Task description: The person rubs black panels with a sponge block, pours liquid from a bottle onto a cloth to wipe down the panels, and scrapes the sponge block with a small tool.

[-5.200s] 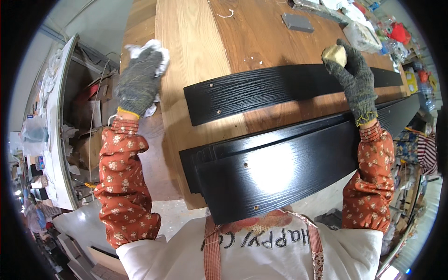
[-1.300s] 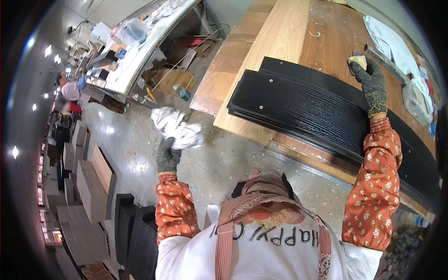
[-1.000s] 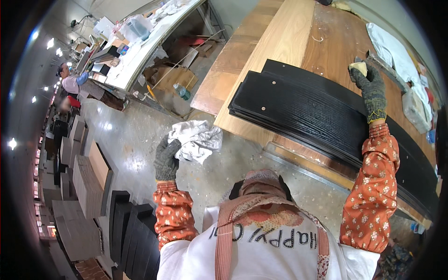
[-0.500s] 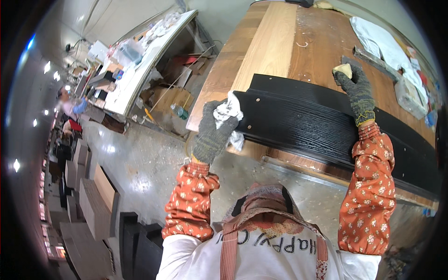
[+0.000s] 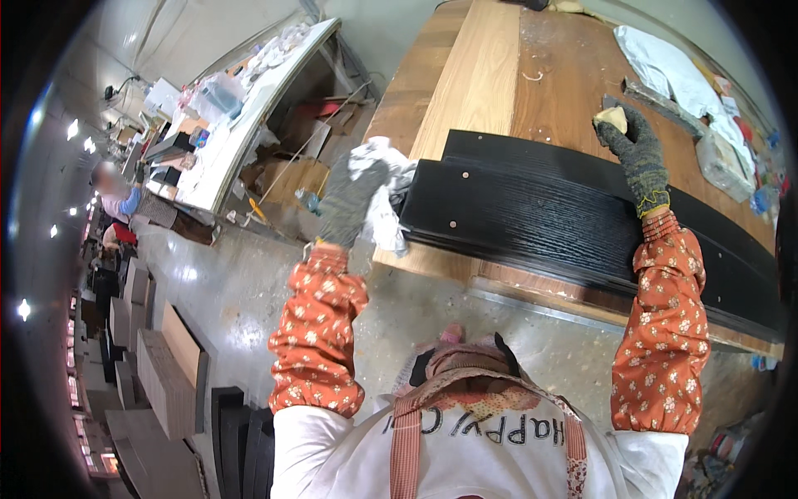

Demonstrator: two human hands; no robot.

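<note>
White cloth on wooden workbench; dark boards stacked on floor

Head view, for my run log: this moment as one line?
left hand: holds white rag at panel end | right hand: yellow sponge on black panels | bench

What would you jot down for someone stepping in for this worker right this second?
Left hand: gloved, gripping a white rag at the near end of the black panels.
Right hand: gloved, holding a small yellowish pad at the panels' far edge.
Panels lie stacked on the wooden workbench, one end at its corner.
Done: cannot tell how much is wiped.
Left: probably the rest of the top panel.
</note>
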